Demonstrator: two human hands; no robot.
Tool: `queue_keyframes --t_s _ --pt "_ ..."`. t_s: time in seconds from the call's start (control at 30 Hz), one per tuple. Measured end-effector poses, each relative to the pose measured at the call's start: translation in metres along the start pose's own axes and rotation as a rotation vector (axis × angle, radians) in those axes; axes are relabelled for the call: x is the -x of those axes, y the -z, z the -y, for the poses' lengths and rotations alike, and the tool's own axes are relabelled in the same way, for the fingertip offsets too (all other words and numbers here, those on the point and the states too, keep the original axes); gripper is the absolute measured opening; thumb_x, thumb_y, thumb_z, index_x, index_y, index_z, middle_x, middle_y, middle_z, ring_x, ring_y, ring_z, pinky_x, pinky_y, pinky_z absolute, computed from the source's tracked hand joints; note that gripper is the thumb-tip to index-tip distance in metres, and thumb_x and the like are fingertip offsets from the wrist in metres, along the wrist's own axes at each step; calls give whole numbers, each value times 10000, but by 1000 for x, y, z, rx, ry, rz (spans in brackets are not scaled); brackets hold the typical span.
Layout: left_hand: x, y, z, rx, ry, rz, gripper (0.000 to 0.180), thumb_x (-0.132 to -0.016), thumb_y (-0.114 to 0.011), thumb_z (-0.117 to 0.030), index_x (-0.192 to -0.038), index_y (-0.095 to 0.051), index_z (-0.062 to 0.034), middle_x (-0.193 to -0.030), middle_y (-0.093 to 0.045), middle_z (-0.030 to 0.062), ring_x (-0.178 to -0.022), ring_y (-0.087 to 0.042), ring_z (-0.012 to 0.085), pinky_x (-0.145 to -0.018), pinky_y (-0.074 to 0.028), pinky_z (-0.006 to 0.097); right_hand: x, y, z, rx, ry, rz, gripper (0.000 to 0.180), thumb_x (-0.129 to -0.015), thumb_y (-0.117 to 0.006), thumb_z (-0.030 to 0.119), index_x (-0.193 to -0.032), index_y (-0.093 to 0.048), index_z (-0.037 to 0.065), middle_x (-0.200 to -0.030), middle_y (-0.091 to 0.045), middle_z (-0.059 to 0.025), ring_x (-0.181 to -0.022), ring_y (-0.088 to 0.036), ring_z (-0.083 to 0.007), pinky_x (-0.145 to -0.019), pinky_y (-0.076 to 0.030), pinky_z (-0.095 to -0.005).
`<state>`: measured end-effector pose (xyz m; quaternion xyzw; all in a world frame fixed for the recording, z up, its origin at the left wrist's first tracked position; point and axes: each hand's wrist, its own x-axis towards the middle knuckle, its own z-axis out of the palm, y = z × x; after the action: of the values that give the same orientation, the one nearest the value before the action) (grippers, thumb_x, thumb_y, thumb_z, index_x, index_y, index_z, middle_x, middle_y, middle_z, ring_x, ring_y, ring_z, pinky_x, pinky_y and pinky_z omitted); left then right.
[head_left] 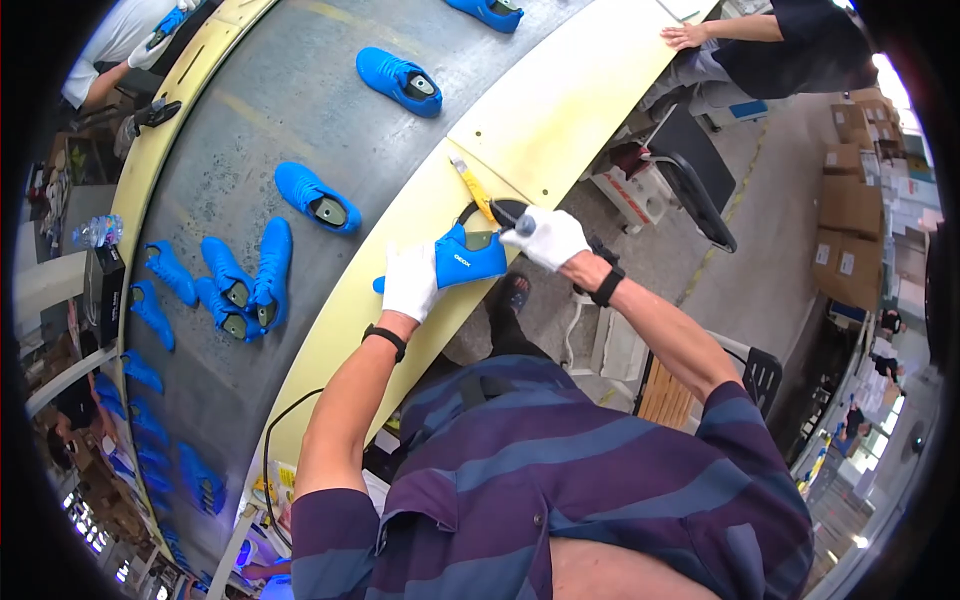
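Note:
A blue shoe [468,264] lies on its side on the yellow ledge, with its olive insole showing at the opening. My left hand [410,283], in a white glove, is closed around its front part. At the heel end is my right hand [553,239], also gloved, its fingers curled around a small tool with a greyish rounded end; its kind is not clear. Just past the shoe, a yellow utility knife [472,188] lies beside a dark round object [509,213], partly hidden by my right hand and the shoe.
On the grey conveyor belt [330,110] beyond the ledge [345,310] lie several blue shoes, including one close by [316,197]. A co-worker's hand [685,37] rests on the ledge at the far right. A black chair [690,165] and stacked cardboard boxes [848,200] stand to the right.

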<state>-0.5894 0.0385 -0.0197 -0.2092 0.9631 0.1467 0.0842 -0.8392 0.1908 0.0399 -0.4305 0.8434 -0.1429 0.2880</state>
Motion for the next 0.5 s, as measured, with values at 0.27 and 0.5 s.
queue_keyframes --t_s 0.27,0.5 --pt "-11 -16 8 -48 -47 -1 640 -855 -779 -303 -1374 -542 -13 -1251 -635 171 -1216 -599 337 -1152 -340 618 4 -24 17 9 -23 49 354 -879 -809 469 -886 -747 121 -804 -754 -151 -771 -749 -358 -712 -587 -461" --pt "-13 -14 5 -36 -86 -89 587 -864 -750 -267 -1359 -554 -20 -1197 -639 173 -1179 -605 333 -1143 -342 581 -8 -24 18 121 9 102 339 -874 -806 461 -897 -753 127 -813 -760 -140 -775 -752 -337 -707 -583 -454"
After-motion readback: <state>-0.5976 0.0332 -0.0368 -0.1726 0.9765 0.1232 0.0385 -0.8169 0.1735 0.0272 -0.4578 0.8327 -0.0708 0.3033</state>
